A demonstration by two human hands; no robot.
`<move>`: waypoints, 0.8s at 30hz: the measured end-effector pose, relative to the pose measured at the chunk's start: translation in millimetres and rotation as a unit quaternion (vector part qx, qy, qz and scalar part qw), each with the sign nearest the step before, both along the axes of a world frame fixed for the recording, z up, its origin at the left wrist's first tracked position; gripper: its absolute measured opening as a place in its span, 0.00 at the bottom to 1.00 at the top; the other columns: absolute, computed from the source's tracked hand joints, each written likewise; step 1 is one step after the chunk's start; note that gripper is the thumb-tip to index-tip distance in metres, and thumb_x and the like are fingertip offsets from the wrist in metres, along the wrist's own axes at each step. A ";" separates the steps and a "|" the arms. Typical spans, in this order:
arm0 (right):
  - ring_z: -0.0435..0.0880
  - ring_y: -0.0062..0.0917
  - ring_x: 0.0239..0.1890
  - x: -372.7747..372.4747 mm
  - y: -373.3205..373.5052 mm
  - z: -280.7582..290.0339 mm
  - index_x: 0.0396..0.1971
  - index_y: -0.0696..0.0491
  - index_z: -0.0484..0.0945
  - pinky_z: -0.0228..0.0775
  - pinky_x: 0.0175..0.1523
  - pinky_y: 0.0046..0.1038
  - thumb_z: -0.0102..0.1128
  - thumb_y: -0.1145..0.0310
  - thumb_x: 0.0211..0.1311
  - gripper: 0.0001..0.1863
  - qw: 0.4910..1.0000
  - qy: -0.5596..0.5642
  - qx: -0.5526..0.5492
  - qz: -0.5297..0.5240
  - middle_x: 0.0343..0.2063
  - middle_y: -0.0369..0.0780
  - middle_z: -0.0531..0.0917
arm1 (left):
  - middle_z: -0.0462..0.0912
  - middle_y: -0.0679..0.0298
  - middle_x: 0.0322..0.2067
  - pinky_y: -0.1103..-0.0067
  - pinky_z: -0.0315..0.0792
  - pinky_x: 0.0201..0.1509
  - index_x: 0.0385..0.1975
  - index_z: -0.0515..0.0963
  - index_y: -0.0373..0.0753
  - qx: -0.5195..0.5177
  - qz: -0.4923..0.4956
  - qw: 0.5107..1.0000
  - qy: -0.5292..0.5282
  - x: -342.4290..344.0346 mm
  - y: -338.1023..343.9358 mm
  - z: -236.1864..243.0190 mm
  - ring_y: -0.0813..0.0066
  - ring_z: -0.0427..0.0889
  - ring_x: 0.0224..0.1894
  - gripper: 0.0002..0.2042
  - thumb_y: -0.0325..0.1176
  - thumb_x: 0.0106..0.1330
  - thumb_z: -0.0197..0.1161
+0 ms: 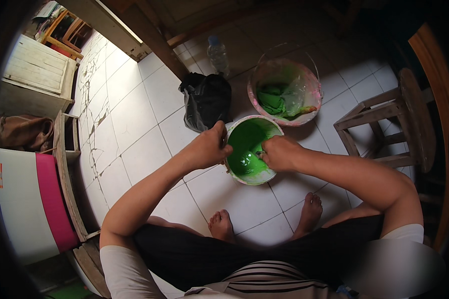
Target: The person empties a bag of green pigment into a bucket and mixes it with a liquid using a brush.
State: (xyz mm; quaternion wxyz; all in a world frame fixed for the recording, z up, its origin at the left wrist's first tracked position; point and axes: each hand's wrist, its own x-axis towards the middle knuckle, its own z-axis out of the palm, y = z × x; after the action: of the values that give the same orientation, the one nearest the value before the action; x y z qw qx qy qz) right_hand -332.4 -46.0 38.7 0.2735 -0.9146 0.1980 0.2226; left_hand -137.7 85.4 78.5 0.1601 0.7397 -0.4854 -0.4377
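bucket: small green-paint bucket [252,149] on the tiled floor [134,129], just ahead of the feet
left hand [207,147]: clamped on the near-left rim
right hand [279,153]: closed inside, on what I can't tell
handling: likely heavy, sloshy, slick with paint; grip the rim
count: 2 buckets, second one [285,92] behind; 1 bottle [218,54]; 1 black bag [206,99]; 1 stool [389,124]

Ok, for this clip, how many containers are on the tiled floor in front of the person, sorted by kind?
Buckets: 2, one with green paint gripped at its rim by the left hand while the right hand is inside it, and one plastic-lined bucket behind.
Clear plastic bottles: 1
Black plastic bags: 1
Total: 4
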 end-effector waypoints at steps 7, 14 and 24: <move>0.85 0.48 0.43 -6.3 2.8 -14.1 0.37 0.63 0.83 0.75 0.51 0.41 0.61 0.61 0.63 0.17 0.982 -0.073 0.148 -0.094 0.36 0.57 0.84 | 0.78 0.51 0.30 0.69 0.79 0.37 0.41 0.64 0.30 -0.001 0.002 1.000 0.002 -4.5 -1.5 -1.4 0.61 0.85 0.33 0.14 0.30 0.63 0.60; 0.84 0.48 0.44 2.1 3.3 -10.0 0.42 0.61 0.82 0.74 0.51 0.40 0.59 0.63 0.63 0.16 0.965 -0.181 0.164 -0.092 0.38 0.54 0.84 | 0.80 0.44 0.33 0.63 0.77 0.44 0.42 0.65 0.31 -0.040 -0.002 0.999 -0.034 0.0 -3.7 -11.3 0.48 0.84 0.38 0.18 0.34 0.60 0.63; 0.81 0.47 0.39 10.2 -15.4 -18.3 0.36 0.58 0.79 0.73 0.45 0.46 0.58 0.72 0.59 0.07 0.963 -0.204 -0.159 0.071 0.33 0.51 0.81 | 0.85 0.47 0.27 0.64 0.80 0.42 0.55 0.63 0.23 -0.031 0.001 0.999 -0.041 5.5 0.6 -27.8 0.48 0.87 0.35 0.32 0.36 0.55 0.66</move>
State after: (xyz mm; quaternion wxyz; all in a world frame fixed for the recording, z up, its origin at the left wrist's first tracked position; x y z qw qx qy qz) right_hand -322.2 -61.3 20.4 0.1422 -0.9841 0.1051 0.0154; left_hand -132.1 86.0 50.7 0.1635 0.7524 -0.5042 -0.3910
